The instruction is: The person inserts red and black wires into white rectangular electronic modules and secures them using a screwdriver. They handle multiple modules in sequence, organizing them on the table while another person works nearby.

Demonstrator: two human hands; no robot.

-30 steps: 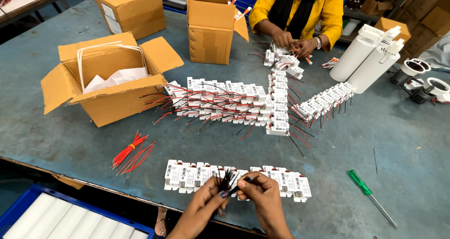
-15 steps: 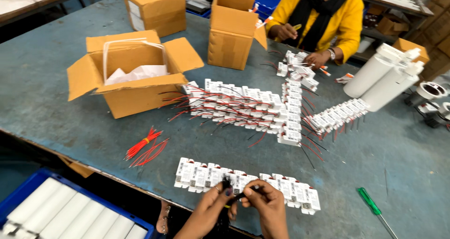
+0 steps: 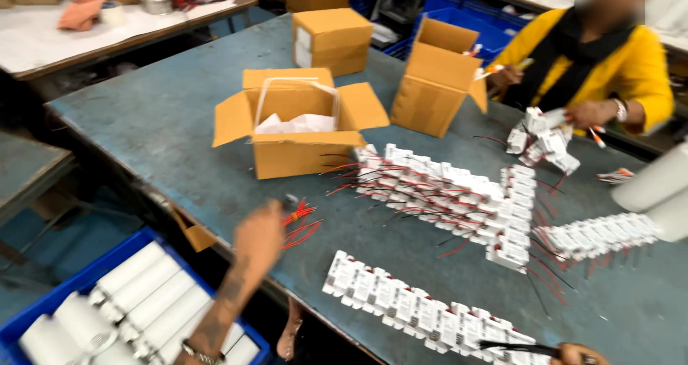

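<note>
My left hand [image 3: 259, 232] reaches out to the front left of the table and rests at the near end of a small bundle of red wires [image 3: 302, 225]. Blur hides whether its fingers have closed on them. My right hand [image 3: 577, 353] shows only at the bottom edge, closed on a few black wires [image 3: 517, 348]. Those wires lie over the right end of a row of white modules [image 3: 401, 304] along the table's front edge.
More white modules with red and black wires are stacked mid-table [image 3: 459, 193] and in a row at right [image 3: 602, 236]. An open cardboard box [image 3: 301, 150] and two more boxes [image 3: 437, 85] stand behind. A co-worker in yellow [image 3: 631, 71] handles modules opposite. A blue crate of white tubes [image 3: 136, 300] sits below left.
My left hand left the black wires and moved left to the red wire bundle. The right hand stayed at the module row with the black wires. The view swung left.
</note>
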